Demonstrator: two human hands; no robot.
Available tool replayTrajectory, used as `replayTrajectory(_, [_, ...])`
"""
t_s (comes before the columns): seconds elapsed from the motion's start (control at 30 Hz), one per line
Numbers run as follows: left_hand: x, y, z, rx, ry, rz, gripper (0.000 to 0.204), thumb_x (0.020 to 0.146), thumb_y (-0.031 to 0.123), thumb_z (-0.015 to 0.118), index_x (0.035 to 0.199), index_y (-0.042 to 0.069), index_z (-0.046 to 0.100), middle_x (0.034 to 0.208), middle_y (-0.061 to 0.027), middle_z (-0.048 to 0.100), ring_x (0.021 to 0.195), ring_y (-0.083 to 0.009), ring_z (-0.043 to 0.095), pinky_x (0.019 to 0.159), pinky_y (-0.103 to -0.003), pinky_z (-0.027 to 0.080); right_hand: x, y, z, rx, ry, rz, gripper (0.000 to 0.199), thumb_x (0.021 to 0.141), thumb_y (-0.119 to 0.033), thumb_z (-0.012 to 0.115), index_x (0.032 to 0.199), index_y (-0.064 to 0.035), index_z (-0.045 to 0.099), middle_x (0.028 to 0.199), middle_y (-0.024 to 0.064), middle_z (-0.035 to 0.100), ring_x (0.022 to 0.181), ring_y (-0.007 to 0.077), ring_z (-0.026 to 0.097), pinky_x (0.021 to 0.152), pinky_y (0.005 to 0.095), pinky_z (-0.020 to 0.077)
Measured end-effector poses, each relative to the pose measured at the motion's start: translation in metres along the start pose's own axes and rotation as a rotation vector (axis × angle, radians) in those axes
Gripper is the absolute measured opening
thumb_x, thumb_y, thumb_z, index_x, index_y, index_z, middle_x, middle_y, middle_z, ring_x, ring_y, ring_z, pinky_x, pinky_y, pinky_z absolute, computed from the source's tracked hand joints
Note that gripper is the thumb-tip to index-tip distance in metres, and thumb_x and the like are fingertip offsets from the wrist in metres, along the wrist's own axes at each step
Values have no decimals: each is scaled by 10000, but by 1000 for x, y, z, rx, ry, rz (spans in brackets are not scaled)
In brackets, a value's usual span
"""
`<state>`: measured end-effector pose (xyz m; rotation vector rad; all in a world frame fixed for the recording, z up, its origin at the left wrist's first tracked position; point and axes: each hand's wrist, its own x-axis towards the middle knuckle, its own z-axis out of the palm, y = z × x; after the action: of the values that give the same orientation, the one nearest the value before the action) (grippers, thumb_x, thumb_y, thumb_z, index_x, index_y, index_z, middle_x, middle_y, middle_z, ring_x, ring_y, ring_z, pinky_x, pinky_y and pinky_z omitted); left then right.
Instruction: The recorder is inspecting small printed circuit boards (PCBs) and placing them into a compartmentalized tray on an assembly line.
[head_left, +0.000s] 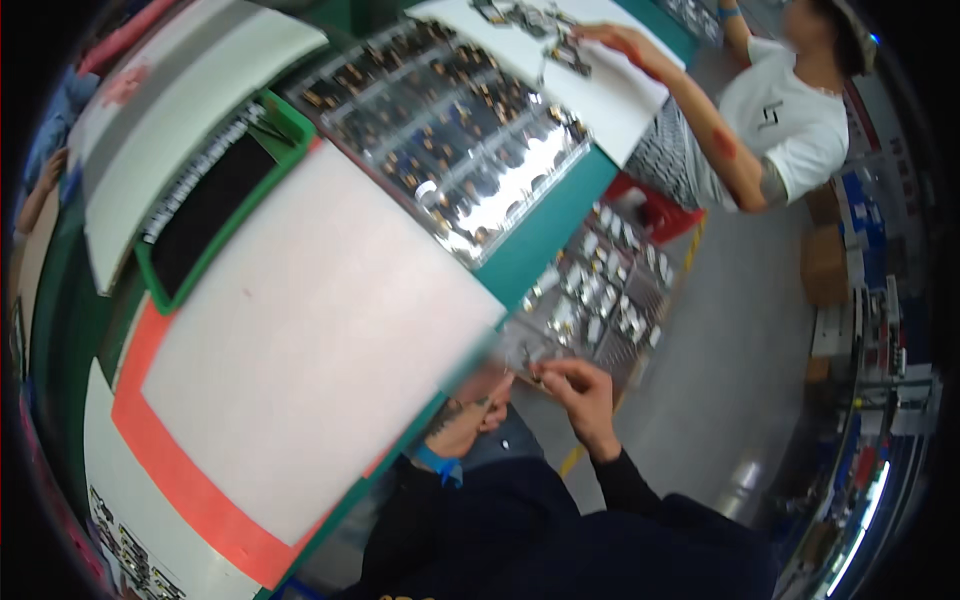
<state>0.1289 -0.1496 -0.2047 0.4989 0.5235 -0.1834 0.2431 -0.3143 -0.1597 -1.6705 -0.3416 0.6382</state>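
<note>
My right hand (pixel 582 396) is closed in a pinch at the near edge of a clear tray of small silvery parts (pixel 600 290). Something small and dark shows at its fingertips, too small to name. My left hand (pixel 470 420), with a blue band (pixel 440 465) at the wrist, is beside it by the green table edge. Its fingers are curled, partly blurred, and what they hold, if anything, is hidden. Both hands are close together in front of my body.
A pale sheet with an orange-red border (pixel 200 480) covers the bench to the left. Beyond it are a green-rimmed black tray (pixel 215 205) and a clear tray of small electronic parts (pixel 450 130). A co-worker in a white shirt (pixel 790 110) reaches over a white board at the far right.
</note>
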Motion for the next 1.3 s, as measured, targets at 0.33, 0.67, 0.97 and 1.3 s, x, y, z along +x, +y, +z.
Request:
replayTrajectory(0.33, [7, -4, 15, 126, 51, 365, 312, 1081, 208, 566, 1348, 52, 530, 1040, -26, 588, 905, -83, 533, 823, -209, 422, 6, -27, 31, -429, 42, -181, 279, 836, -99, 803, 1091, -35, 709, 879, 23, 678, 734, 134, 594, 677, 262, 489])
replayTrajectory(0.67, [7, -9, 22, 13, 11, 421, 453, 1024, 161, 663, 1431, 21, 522, 1378, -123, 587, 1208, -189, 591, 1054, -308, 460, 16, -30, 31, -648, -132, -384, 224, 851, -99, 783, 1064, -64, 723, 906, 45, 675, 743, 172, 611, 657, 279, 492])
replayTrajectory(0.97, [4, -3, 16, -38, -66, 284, 608, 1011, 119, 676, 1540, -15, 407, 1469, -172, 558, 1301, -228, 578, 1102, -337, 484, 28, -27, 4, -563, -276, -357, 166, 890, -44, 732, 1055, -50, 751, 924, 68, 684, 726, 203, 618, 646, 311, 492])
replayTrajectory(1.3, [4, -15, 3, -43, -73, 267, 641, 1000, 139, 693, 1544, -25, 397, 1422, -170, 591, 1231, -221, 636, 1073, -348, 531, 24, -26, 1, -719, -345, -309, 145, 892, -50, 751, 1035, -31, 764, 949, 65, 709, 718, 213, 616, 662, 311, 498])
